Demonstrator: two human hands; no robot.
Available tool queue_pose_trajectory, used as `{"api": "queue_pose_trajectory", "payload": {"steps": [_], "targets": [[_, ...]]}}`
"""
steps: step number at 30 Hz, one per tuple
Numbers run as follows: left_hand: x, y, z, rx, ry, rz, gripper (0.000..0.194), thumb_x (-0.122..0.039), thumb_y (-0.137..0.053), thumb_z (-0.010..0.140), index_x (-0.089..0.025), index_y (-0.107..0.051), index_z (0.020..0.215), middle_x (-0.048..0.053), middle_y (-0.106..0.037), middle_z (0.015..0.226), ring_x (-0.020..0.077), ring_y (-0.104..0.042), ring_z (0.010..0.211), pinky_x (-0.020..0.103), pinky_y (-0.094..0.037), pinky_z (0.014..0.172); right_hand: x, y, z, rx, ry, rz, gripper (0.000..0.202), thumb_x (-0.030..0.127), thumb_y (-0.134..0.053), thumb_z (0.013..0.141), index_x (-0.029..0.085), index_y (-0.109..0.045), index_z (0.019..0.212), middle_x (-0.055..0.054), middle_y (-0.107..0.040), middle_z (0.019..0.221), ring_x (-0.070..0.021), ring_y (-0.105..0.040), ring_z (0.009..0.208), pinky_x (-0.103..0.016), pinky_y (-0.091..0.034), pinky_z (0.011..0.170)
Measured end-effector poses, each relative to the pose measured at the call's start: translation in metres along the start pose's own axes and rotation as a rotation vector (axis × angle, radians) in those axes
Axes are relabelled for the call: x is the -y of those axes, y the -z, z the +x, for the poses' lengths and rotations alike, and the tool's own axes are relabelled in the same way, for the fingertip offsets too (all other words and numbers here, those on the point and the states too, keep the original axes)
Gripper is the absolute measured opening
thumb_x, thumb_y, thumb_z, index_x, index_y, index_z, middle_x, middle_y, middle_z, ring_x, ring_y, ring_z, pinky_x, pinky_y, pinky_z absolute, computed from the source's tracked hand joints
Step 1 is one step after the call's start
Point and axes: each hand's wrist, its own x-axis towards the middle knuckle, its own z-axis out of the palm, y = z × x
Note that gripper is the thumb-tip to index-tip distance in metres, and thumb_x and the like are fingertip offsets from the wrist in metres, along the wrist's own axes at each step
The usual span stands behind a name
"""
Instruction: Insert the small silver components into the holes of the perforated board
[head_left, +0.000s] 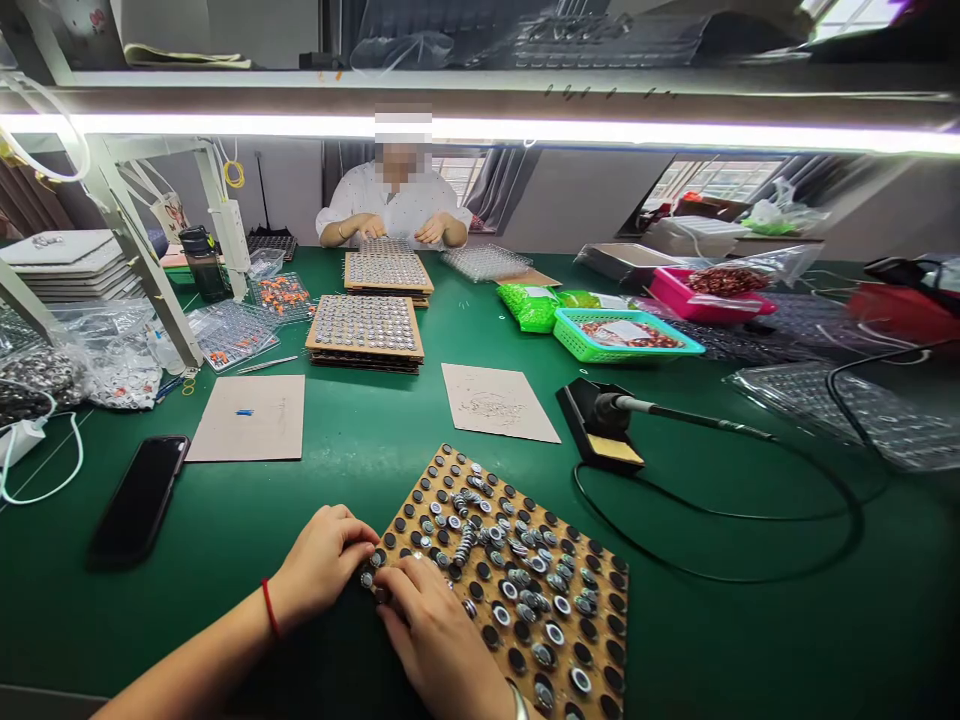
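Observation:
A brown perforated board (600, 556) lies turned at an angle on the table in front of me. Rows of black round discs sit on it, and a loose heap of small silvery round pieces (525, 545) is spread over its middle. My left hand (326, 560), with a red cord at the wrist, is closed, its fingertips at the board's left corner beside a few discs (367, 578). What it pinches is hidden. My right hand (442, 630) reaches over the near left edge, thumb and forefinger closed around a small dark round piece, mostly covered.
A soldering iron (645, 405) rests in its stand at right, its cable looping over the table. Cardboard sheets (499, 402) and stacked filled boards (365, 330) lie ahead. A phone (140, 500) is at left. Baskets (626, 335) stand back right. Across the table, a person handles another board.

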Motion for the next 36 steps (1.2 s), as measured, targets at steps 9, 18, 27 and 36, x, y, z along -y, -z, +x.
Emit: {"api": "queue_pose_trajectory", "payload": {"steps": [9, 18, 27, 36], "targets": [[0.0, -0.001, -0.002, -0.003, -0.034, 0.004, 0.012, -0.02, -0.063, 0.08, -0.023, -0.074, 0.085, 0.003, -0.064, 0.088, 0.0191, -0.055, 0.091, 0.031, -0.043, 0.082, 0.001, 0.0, 0.0, 0.012, -0.007, 0.05, 0.027, -0.007, -0.051, 0.077, 0.016, -0.058, 0.089, -0.009, -0.055, 0.093, -0.024, -0.056, 0.089, -0.04, -0.053, 0.08], [-0.009, -0.008, -0.024, -0.028, -0.12, 0.08, 0.011, -0.02, -0.067, 0.081, -0.025, -0.073, 0.088, 0.004, -0.062, 0.092, 0.0198, -0.053, 0.09, 0.035, -0.042, 0.083, -0.031, 0.046, -0.006, -0.079, -0.061, 0.115, 0.021, 0.004, -0.046, 0.087, 0.019, -0.06, 0.092, -0.007, -0.058, 0.094, -0.0227, -0.057, 0.089, -0.039, -0.051, 0.08], [-0.028, -0.025, 0.0, 0.032, -0.184, 0.332, 0.012, -0.023, -0.063, 0.084, -0.026, -0.071, 0.093, 0.004, -0.061, 0.095, 0.0213, -0.051, 0.091, 0.036, -0.04, 0.08, -0.035, 0.041, -0.007, 0.03, -0.112, -0.061, 0.025, -0.001, -0.047, 0.084, 0.017, -0.062, 0.094, -0.01, -0.058, 0.095, -0.026, -0.055, 0.09, -0.043, -0.049, 0.08], [-0.042, -0.033, 0.012, 0.061, -0.18, 0.442, 0.006, -0.022, -0.063, 0.082, -0.018, -0.064, 0.087, 0.007, -0.06, 0.098, 0.0248, -0.051, 0.094, 0.039, -0.042, 0.08, -0.043, 0.042, -0.007, 0.043, -0.12, 0.004, 0.018, 0.0, -0.052, 0.082, 0.017, -0.056, 0.084, -0.007, -0.06, 0.091, -0.0237, -0.056, 0.088, -0.038, -0.049, 0.078]]}}
